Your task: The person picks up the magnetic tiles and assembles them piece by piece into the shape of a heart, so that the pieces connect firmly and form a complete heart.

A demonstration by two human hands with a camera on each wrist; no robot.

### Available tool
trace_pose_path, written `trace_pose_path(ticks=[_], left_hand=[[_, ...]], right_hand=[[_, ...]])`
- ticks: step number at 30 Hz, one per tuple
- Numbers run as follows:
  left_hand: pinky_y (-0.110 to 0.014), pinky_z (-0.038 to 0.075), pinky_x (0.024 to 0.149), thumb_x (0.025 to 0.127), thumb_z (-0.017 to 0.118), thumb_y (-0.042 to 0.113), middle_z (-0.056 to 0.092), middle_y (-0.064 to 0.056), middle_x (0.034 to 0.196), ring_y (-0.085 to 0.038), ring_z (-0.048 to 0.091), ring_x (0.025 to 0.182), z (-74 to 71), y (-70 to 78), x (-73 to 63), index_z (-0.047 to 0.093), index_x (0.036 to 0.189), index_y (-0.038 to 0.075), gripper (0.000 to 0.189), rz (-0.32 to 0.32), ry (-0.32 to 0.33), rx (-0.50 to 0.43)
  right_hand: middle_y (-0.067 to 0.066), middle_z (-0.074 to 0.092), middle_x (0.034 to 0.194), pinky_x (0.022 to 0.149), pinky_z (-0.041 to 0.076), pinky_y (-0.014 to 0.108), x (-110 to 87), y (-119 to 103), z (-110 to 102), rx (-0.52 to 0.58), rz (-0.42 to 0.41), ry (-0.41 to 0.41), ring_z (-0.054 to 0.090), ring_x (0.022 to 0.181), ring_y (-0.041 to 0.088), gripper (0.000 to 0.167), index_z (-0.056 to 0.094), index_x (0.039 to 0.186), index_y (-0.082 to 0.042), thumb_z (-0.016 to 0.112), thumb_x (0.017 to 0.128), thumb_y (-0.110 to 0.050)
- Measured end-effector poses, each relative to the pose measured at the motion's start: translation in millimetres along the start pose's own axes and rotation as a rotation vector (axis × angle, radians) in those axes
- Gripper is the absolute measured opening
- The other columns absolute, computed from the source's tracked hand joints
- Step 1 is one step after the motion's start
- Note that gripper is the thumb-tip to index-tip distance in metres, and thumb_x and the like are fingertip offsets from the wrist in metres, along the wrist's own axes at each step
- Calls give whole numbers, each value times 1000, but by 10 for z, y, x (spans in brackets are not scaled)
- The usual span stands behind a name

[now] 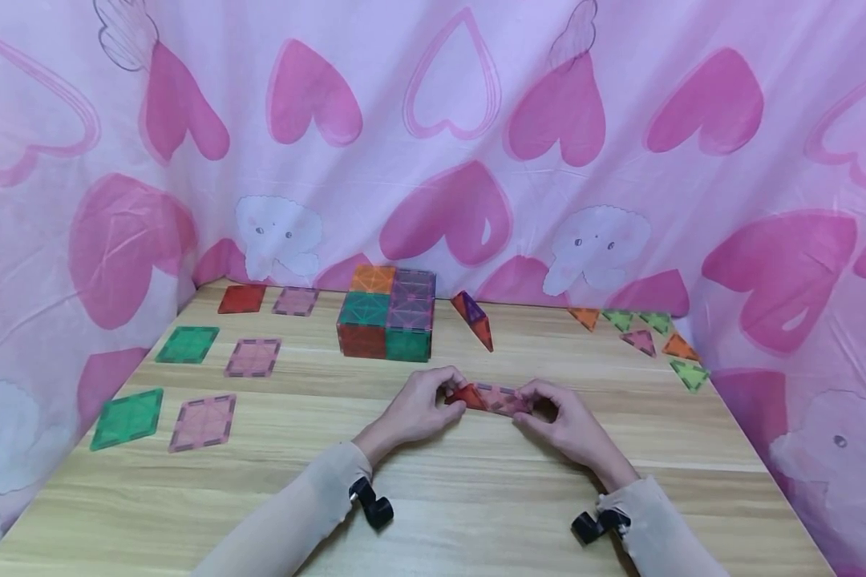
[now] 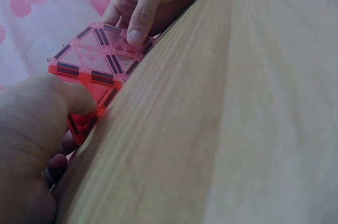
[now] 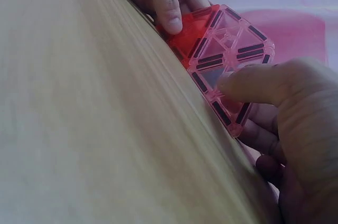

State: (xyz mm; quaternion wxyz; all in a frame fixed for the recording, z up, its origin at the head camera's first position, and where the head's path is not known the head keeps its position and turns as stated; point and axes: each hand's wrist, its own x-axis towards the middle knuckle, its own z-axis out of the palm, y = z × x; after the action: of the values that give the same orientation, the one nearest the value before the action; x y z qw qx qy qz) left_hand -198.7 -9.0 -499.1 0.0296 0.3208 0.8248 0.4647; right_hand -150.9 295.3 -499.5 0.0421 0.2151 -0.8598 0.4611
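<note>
Both hands hold a short strip of see-through triangular magnetic tiles joined edge to edge, low over the wooden table. My left hand (image 1: 420, 407) pinches the red triangular tile (image 2: 97, 91) at the strip's left end, thumb across its face. On the other end, my right hand (image 1: 568, 421) grips a pink triangular tile (image 3: 230, 109) between thumb and fingers. Another pink triangular tile (image 3: 228, 35) sits between these two, its edge against the red one. Fingertips cover parts of both end tiles. Just beyond the hands lies a joined purple-and-red triangle piece (image 1: 480, 327).
A box built of square magnetic tiles (image 1: 364, 340) stands at the table's back middle. Red, green and pink square tiles (image 1: 252, 358) lie on the left. Several orange, green and pink triangular tiles (image 1: 681, 347) lie at the back right. A patterned pink curtain (image 1: 447, 216) borders the table (image 1: 469, 513).
</note>
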Motion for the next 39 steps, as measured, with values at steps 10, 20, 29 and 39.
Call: trace_pose_path(ticks=[10,20,29,39], left_hand=[[-30,56,86,99,81,10,70,6,100,-12,63,94,34,2,8,74,113,17,17,9,-2,-16],[-26,56,85,98,80,7,72,4,98,-11,65,93,82,21,43,74,109,17,16,29,-12,-41],[-26,58,85,98,79,5,74,2,99,-8,66,91,51,17,34,75,107,11,11,49,2,-32],[-26,58,85,99,80,5,73,6,99,-7,66,91,20,-9,13,76,107,12,11,44,9,-28]], right_hand=[[-3,80,113,93,55,25,-66,3,-53,-4,29,24,71,104,14,20,81,115,-22,86,99,-11],[-6,79,112,88,56,25,-228,66,-239,-31,97,50,71,101,13,19,79,113,-25,86,99,-13],[2,77,103,77,54,19,-581,128,-564,-137,184,221,67,89,8,19,75,110,-14,88,97,-8],[3,66,88,64,47,22,-607,228,-617,-150,185,337,56,75,9,23,71,103,-9,90,92,-2]])
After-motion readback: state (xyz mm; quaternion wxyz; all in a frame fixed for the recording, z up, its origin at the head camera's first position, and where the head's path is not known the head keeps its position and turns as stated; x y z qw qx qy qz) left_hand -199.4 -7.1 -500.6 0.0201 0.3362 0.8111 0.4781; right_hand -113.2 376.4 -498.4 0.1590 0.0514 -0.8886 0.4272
